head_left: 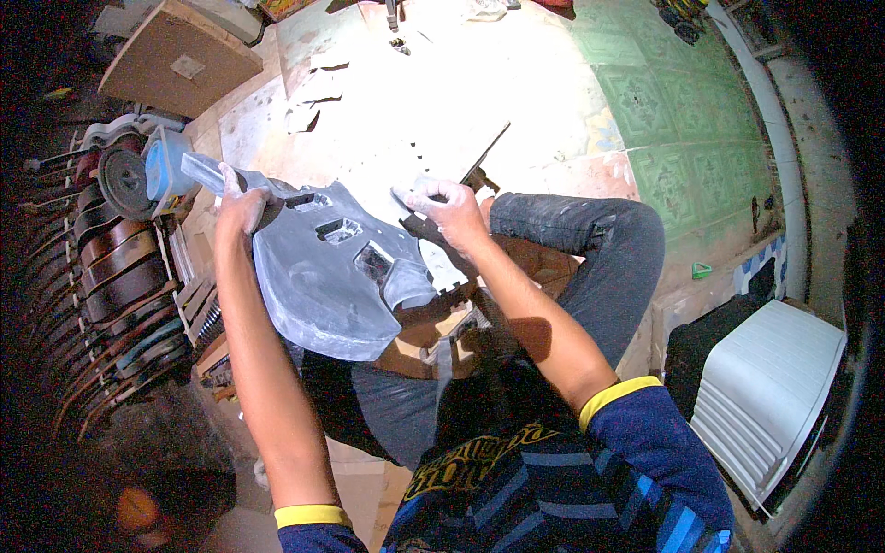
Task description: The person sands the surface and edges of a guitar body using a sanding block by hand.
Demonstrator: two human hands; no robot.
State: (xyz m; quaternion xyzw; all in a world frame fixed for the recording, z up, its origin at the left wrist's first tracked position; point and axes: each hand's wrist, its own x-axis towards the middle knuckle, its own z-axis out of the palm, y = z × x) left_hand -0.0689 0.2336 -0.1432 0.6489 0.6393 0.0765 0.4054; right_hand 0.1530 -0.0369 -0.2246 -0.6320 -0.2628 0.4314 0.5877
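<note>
An unfinished electric guitar body (pixel 323 267), grey and dusty, lies tilted across my lap. Several rectangular cavities are cut into its face, and a curved cutaway faces right. My left hand (pixel 241 205) is closed around its upper left part, beside the pale neck end (pixel 205 172). Just off the body's upper right edge, my right hand (pixel 444 210) pinches a small dark piece that looks like sandpaper (pixel 403 195). White dust coats the fingers of both hands. My right palm is turned from view.
Curled paper scraps (pixel 323 85) lie on the brightly lit floor. At left are a blue-and-white tub (pixel 168 166), a round grey disc (pixel 124 180) and a row of curved dark pieces (pixel 120 258). A brown board (pixel 180 60) leans behind; a white ribbed case (pixel 770 387) stands right.
</note>
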